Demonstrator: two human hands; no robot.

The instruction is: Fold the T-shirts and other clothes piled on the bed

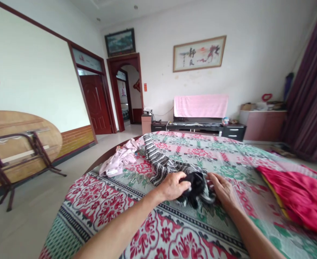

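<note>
A black-and-white striped knit garment lies across the patterned cloth, one narrow part stretching away to the far left. Its near end is bunched up, with dark fabric showing in the middle. My left hand is closed on the left side of this bunch, thumb over the dark fabric. At the right side of the bunch, my right hand pinches the garment's edge, its fingertips partly hidden by the cloth. To the left lies a crumpled pale pink garment, apart from both hands.
The flowered cloth covers a round table. A red garment with a yellow edge lies at the right. A folded round tabletop with metal legs leans at the left wall. Beyond stands a low black cabinet.
</note>
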